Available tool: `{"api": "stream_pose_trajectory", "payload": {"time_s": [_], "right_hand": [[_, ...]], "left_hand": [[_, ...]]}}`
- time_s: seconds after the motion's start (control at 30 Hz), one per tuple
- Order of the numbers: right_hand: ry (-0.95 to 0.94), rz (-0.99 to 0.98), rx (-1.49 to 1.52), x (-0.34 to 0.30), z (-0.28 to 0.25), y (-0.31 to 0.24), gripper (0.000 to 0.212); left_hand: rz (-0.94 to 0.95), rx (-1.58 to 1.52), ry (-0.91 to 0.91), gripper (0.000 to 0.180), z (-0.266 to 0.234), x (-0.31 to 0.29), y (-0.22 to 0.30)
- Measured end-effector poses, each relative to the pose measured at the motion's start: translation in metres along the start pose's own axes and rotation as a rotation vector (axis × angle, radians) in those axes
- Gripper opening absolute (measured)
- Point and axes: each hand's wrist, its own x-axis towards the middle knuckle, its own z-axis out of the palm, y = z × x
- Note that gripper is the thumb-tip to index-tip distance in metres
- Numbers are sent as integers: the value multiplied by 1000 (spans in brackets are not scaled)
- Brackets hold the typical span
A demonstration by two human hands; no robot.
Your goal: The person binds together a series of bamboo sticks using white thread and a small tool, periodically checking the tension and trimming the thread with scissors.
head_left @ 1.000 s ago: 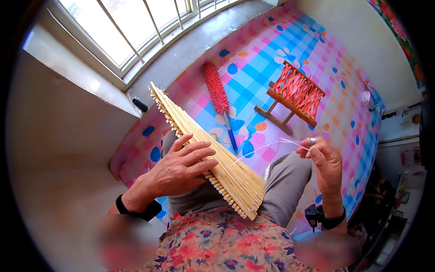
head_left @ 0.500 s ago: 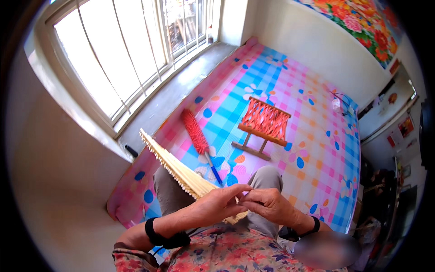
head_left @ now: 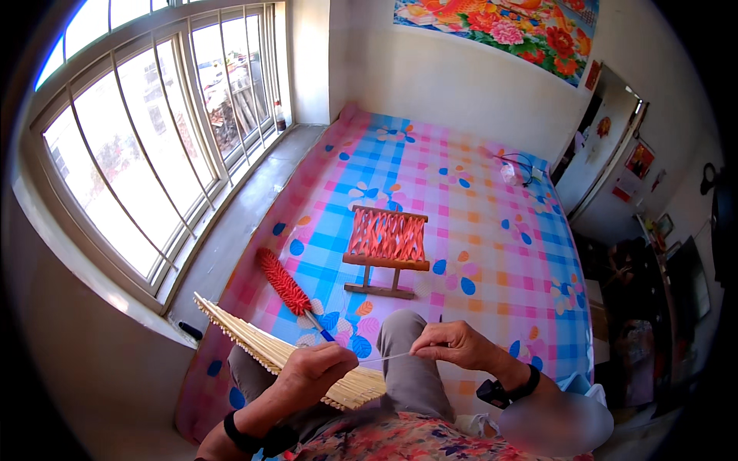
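Note:
Across my lap lies a mat of pale straw-like stalks (head_left: 257, 342), its row of cut ends along the near left edge. My left hand (head_left: 319, 370) is closed over the mat's right part. A thin pale thread (head_left: 387, 357) runs taut from it to my right hand (head_left: 455, 343), whose thumb and forefinger pinch the thread's other end above my knee. How the thread meets the stalks is hidden under my left hand. A thin dark tip shows just above the right hand; I cannot tell what it is.
A red fluffy duster (head_left: 283, 280) with a blue handle lies ahead on the checked bed sheet (head_left: 461, 200). Right of it stands a small folding stool (head_left: 387, 238) with a red woven seat. A barred window and sill (head_left: 269, 180) run along the left; a cable (head_left: 516, 161) lies far right.
My hands were together over the mat; now they are apart, the right one moved rightward, with the thread stretched between them. The view has tilted up and turned right.

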Motion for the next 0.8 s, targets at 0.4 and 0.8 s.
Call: {"api": "stream_pose_trajectory", "payload": {"time_s": [0.4,0.8], "right_hand": [[343,-15,253,23,27,7,13],[283,-187,464,28,57,-12,55]], "left_hand": [[-180,-482,52,14,0,21,26],[-50,-1021,420,21,42,58,35]]}}
